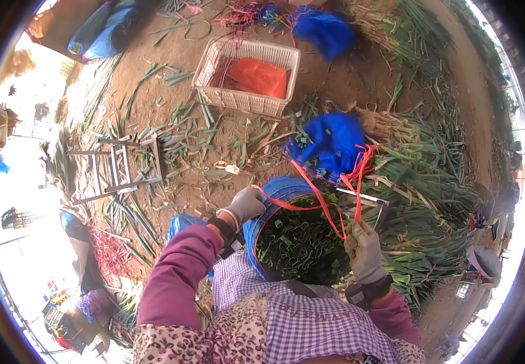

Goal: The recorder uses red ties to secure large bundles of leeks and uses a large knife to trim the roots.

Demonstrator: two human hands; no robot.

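Observation:
In front of me stands a blue mesh bag (262, 227), its wide mouth facing up and packed with green onions (301, 239) whose cut hollow ends show. My gloved left hand (247, 204) lies at the bag's left rim, with one end of a red plastic strip (290, 207) at its fingers. The strip crosses the mouth to my gloved right hand (363, 245), whose closed fingers pinch it at the right side. More red strips (365, 164) lie in a bunch on a flattened blue mesh bag (335, 141) just beyond the mouth.
Long green onions (426, 182) lie heaped on the right. A white plastic crate (244, 102) holding an orange-red mesh bag (262, 77) stands farther ahead. A metal frame (119, 168) sits on the littered soil at left, and another metal frame (383, 214) shows beside my right hand.

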